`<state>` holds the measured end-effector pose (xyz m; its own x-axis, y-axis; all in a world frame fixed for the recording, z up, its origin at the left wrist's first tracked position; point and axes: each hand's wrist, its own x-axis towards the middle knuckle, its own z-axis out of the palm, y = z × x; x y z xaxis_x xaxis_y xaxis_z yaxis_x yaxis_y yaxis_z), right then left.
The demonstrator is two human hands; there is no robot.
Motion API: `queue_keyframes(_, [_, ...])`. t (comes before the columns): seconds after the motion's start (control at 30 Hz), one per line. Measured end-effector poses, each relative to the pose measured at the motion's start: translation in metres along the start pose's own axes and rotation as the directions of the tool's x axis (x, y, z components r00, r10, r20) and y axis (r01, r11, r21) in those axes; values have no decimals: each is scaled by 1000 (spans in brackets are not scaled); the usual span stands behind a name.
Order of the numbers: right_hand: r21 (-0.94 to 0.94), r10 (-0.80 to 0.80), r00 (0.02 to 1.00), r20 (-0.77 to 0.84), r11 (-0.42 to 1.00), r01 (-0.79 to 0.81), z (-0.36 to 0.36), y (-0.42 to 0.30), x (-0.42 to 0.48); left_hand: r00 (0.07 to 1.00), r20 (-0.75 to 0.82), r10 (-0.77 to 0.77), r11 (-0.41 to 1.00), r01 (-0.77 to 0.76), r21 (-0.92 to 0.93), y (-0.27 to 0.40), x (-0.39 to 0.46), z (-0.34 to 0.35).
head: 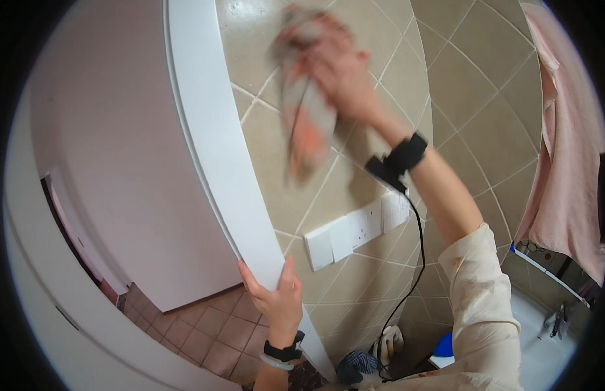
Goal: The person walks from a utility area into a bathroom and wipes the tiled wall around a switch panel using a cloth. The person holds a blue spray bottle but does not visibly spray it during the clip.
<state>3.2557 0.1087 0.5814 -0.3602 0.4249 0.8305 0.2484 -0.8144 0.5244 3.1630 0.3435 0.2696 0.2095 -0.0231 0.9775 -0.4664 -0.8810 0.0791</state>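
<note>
My right hand (344, 80), blurred by motion, presses a crumpled orange-and-grey cloth (309, 122) against the beige tiled wall (278, 161), high up beside a white door frame (204, 127). Part of the cloth hangs down below the fingers. Lower down, my left hand (278, 295) grips the edge of the door frame, fingers on one side and thumb on the other. Each wrist wears a black strap, and a black cable runs down from the right one. A row of white switches and sockets (356, 234) lies on the wall below my right hand.
Right of me a pink towel (561, 176) hangs over a mirror, above a white washbasin (532, 337) with a metal faucet (556, 320). Bundled cloths (356, 366) and a blue object (443, 346) are low by the wall. Left, a doorway shows a tiled floor (224, 337).
</note>
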Motion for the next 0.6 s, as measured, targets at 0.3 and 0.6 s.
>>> queue_keyframes(0.3, [-169,-53,973,-224,986,14,6,61,26,998,22,-57,997,58,-48,6,-4,7])
queue_keyframes(0.6, [-118,341,927,-154,925,-360,34,146,85,999,-16,-39,998,39,-42,3,-9,21])
